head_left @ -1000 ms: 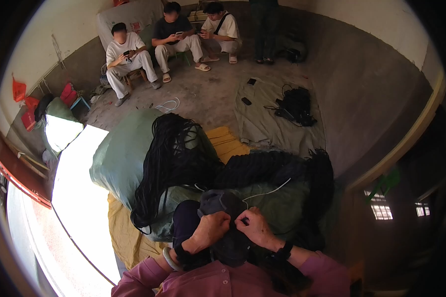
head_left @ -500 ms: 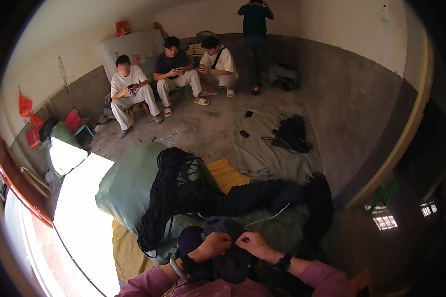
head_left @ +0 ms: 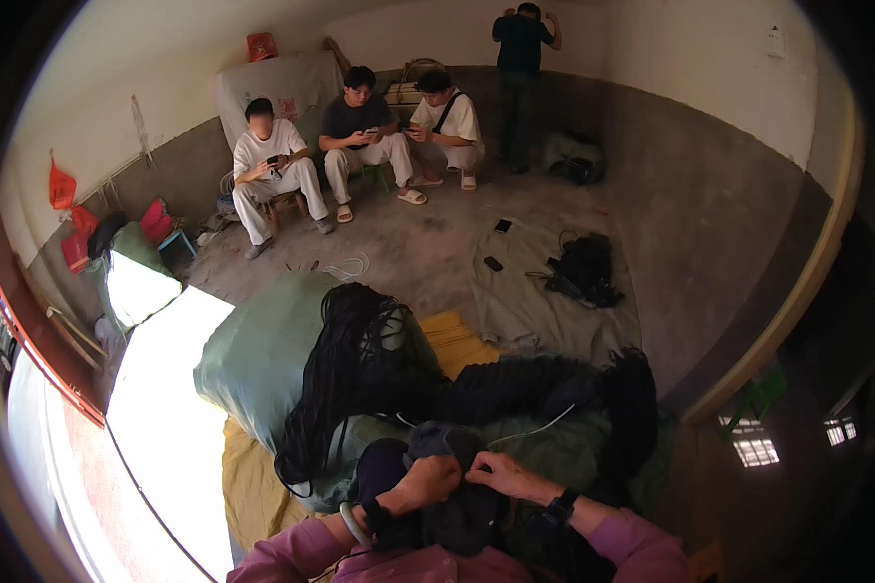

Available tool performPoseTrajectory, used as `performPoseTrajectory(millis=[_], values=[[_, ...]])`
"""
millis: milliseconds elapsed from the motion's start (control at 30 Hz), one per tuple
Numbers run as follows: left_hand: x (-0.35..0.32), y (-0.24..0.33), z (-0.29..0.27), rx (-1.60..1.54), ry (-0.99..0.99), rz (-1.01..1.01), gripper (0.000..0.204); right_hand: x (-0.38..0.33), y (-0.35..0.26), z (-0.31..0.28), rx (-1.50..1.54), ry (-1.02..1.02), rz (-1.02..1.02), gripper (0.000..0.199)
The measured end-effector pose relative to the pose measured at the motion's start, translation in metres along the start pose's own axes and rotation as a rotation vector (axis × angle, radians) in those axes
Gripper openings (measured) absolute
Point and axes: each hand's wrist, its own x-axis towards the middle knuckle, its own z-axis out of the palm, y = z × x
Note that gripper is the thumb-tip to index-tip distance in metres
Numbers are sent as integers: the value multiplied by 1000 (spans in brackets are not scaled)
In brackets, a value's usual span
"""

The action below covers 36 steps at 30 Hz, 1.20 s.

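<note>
My left hand (head_left: 434, 483) and my right hand (head_left: 501, 477) are close together over my lap. Both are closed, fingertips pinched and nearly meeting; whatever they hold is too small to make out. Beneath them is a dark grey cloth-like shape (head_left: 465, 525), whose kind I cannot tell. Just beyond, a thick bundle of black cords (head_left: 345, 350) drapes over a large green sack (head_left: 253, 340). A long black fibrous bundle (head_left: 525, 387) stretches right from there. A thin white cord (head_left: 544, 426) lies near my right hand.
Three seated people (head_left: 365, 136) hold phones at the back; another person (head_left: 525, 58) stands by the wall. On a grey-green cloth (head_left: 515, 301) lie a black cord heap (head_left: 583, 272) and two dark phone-like objects. Yellow sheeting (head_left: 248, 466) shows beside the sack. Sunlight falls at left.
The view has shifted slightly, so the room appears a little farther right and lower. My hands stay pinched close together, with only slight movement. The standing person's arms have shifted.
</note>
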Motion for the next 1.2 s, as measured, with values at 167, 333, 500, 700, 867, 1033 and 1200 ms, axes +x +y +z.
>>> performPoseTrajectory(millis=[167,333,500,700,867,1033,1200], values=[[-12,-2,5,326,261,193,19,6,0,-7,-8,-77,-42,40],[-47,-24,-78,265,605,113,13,1,-41,-39,103,-160,18,38],[-128,-180,-196,340,902,-338,18,10,-31,-44,123,-188,-103,33],[-237,-309,-235,647,875,-711,22,2,-36,-38,143,-145,-134,27],[-175,-230,-164,529,665,-513,17,-13,-24,-51,223,-95,-112,20],[-104,-111,-105,169,613,24,21,-15,-20,-66,177,-185,-145,14],[-61,-56,-59,87,438,234,21,-26,-32,-73,-144,-168,-219,20]])
